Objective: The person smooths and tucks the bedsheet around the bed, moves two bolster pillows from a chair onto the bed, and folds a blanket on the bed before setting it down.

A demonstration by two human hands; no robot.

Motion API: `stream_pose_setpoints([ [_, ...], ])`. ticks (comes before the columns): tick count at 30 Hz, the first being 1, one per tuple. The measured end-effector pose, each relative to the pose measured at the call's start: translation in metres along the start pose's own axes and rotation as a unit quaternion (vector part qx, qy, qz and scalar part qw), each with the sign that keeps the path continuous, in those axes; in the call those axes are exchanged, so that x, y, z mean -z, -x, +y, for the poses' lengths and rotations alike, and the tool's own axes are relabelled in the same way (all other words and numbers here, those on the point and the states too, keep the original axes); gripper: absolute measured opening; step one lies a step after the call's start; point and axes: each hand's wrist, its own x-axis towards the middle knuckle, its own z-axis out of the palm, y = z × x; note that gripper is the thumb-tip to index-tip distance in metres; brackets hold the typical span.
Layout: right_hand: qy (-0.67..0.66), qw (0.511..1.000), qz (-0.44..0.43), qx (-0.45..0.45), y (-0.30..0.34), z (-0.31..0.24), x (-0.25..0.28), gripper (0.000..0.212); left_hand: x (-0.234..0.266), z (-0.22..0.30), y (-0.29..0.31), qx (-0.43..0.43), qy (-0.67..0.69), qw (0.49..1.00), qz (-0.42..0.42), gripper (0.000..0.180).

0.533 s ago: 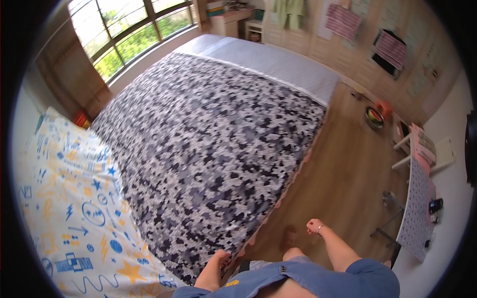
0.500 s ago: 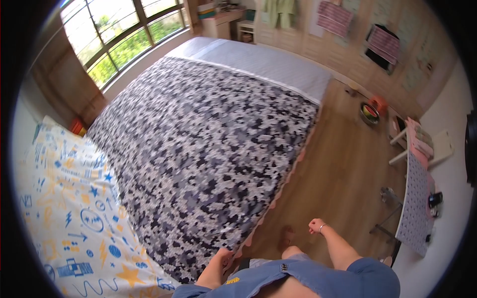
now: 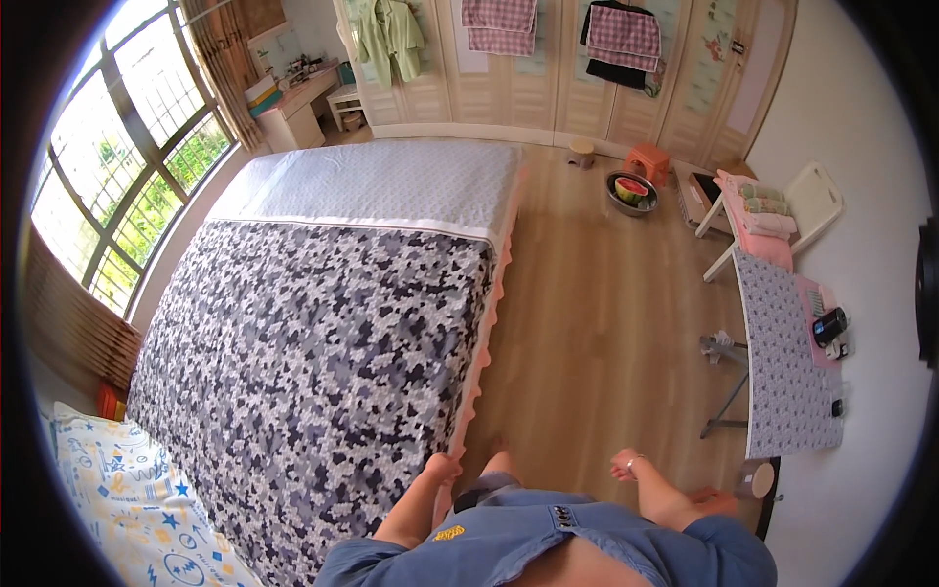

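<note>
My left hand hangs over the right edge of the bed, just above the black, grey and white patterned bedspread. Its fingers are curled in, and whatever they may hold is hidden. The bedspread lies spread over most of the bed, its far border straight. Beyond it, the pale quilted mattress cover shows. Out over the wooden floor, my right hand, with a bracelet at the wrist, is loosely closed with nothing seen in it.
White cloth with blue and yellow drawings lies at the bed's near left. At right stand a cloth-covered table, a white chair and a small round stool. Farther off are a basin with cut watermelon and an orange stool.
My view has turned right and lifted, so the bed sits farther left and more of the wardrobe wall shows. Both hands keep similar places before me; the bedspread looks the same.
</note>
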Motion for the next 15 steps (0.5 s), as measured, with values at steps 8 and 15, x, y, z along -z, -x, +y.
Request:
stream_pose_setpoints([
  [8, -0.028, 0.981, -0.032, 0.187, -0.037, -0.217, 0.063, 0.013, 0.069, -0.038, -0.182, 0.029, -0.437, 0.885, -0.157, 0.026],
  [15, -0.153, 0.973, 0.079, 0.151, -0.121, -0.287, 0.212, 0.014, 0.057, 0.286, -0.235, -0.185, -0.587, 0.787, 0.048, 0.015],
])
